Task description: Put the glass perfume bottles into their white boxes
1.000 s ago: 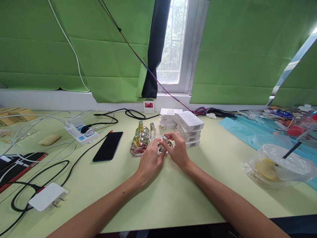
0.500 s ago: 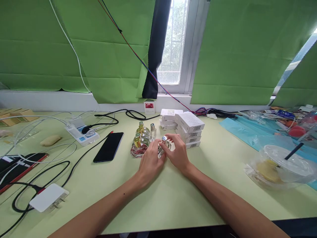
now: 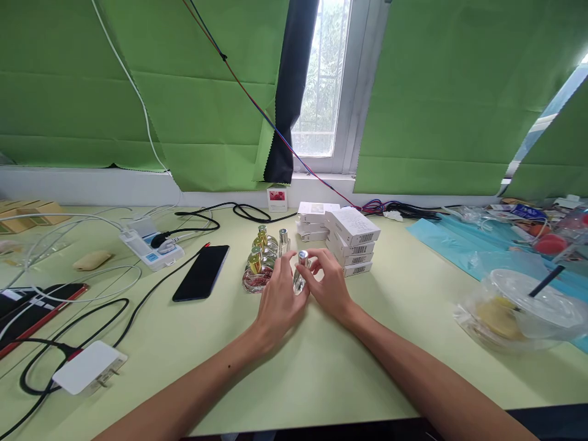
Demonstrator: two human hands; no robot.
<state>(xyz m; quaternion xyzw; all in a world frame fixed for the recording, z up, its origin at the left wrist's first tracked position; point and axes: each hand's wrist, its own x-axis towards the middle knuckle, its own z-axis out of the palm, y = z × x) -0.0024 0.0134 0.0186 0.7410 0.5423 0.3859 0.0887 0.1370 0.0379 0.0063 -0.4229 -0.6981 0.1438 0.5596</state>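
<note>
Grasping silver-capped clear glass bottle (image 3: 298, 283) at frame centre, apparently in curled fingers of left hand (image 3: 281, 291) and right hand (image 3: 329, 278). Could drop it if pinching unevenly or, straying left, knock gold-capped glass bottles (image 3: 255, 264).

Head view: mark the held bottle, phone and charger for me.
Held bottle (image 3: 298, 282): head view, on its clear body below the silver cap.
Phone (image 3: 201, 274): head view, on its dark screen.
Charger (image 3: 88, 366): head view, on its white top face.
</note>
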